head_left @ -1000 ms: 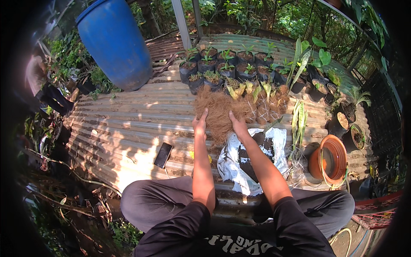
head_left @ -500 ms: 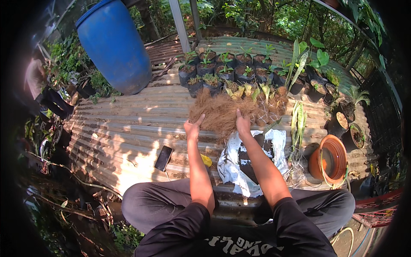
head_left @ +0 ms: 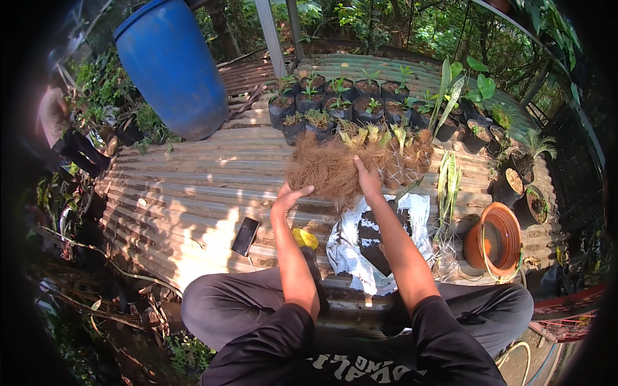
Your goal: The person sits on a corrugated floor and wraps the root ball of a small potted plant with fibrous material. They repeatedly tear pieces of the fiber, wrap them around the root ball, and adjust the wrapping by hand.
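Left hand holds the lower-left edge, right hand the right end, of a shaggy brown fibre mat stretching sideways across frame centre.

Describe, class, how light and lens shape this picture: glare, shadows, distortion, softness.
Head view: sunlight washes out the corrugated sheet left of the phone, dappled shadows around it; head view: the sheet's ridges bow and the corners go black; head view: the person at far left looks hazy, the brown fibre clearer.
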### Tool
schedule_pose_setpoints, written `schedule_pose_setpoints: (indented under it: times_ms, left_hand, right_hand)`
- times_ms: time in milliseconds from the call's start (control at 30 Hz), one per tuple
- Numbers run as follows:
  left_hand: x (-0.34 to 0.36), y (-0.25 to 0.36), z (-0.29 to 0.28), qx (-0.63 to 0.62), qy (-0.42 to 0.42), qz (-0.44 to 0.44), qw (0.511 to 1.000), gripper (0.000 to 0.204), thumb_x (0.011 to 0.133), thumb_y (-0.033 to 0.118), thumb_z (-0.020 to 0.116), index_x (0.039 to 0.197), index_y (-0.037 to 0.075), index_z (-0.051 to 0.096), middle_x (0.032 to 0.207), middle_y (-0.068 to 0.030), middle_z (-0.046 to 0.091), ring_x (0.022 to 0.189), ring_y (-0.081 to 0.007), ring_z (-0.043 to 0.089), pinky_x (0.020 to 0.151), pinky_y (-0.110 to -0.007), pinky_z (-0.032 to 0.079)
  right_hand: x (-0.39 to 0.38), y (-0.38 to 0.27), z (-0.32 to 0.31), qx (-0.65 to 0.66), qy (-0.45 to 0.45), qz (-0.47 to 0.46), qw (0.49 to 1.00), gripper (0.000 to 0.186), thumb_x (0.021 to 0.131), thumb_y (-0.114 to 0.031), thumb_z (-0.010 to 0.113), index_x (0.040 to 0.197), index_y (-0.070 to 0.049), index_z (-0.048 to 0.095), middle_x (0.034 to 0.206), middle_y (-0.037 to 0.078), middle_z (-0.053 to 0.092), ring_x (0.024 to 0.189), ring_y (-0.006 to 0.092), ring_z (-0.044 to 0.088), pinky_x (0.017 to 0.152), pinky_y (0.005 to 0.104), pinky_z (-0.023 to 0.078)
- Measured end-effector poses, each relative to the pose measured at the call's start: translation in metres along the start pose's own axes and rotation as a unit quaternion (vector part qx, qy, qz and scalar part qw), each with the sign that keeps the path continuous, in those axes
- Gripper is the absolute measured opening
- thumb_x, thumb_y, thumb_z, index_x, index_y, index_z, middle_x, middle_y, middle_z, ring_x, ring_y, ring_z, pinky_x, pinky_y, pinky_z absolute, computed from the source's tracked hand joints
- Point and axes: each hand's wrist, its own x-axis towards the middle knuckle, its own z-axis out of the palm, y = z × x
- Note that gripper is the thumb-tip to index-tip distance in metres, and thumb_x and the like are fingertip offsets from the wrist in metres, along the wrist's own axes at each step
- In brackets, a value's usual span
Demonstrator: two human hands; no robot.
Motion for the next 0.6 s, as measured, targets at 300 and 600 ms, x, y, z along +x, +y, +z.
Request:
schedule_pose_setpoints:
  times_ms: [300, 600]
  left_hand:
    - [0.012, -0.005, 0.029, -0.075, 0.061, -0.052, 0.994, 0.068, 0.086, 0.03, 0.075, 0.14, -0.001, 0.045, 0.135, -0.0122, 0.055, 0.12, -0.0214, 0.054, 0.101, -0.036, 0.043]
    - [0.015, 0.007, 0.041, -0.207, 0.135, -0.055, 0.967, 0.06, 0.092, 0.028, 0.069, 0.139, 0.0, 0.046, 0.135, -0.0119, 0.055, 0.116, -0.0234, 0.058, 0.099, -0.037, 0.047]
  right_hand:
    - [-0.007, 0.01, -0.003, -0.071, -0.188, -0.017, 0.98, 0.111, 0.071, -0.065, 0.074, 0.145, 0.008, 0.033, 0.141, 0.026, 0.047, 0.133, 0.0343, 0.044, 0.112, 0.0399, 0.032]
    - [-0.019, -0.003, -0.001, 0.054, -0.191, 0.015, 0.98, 0.081, 0.078, -0.042, 0.08, 0.133, 0.008, 0.048, 0.13, 0.019, 0.057, 0.118, 0.027, 0.055, 0.101, 0.0365, 0.042]
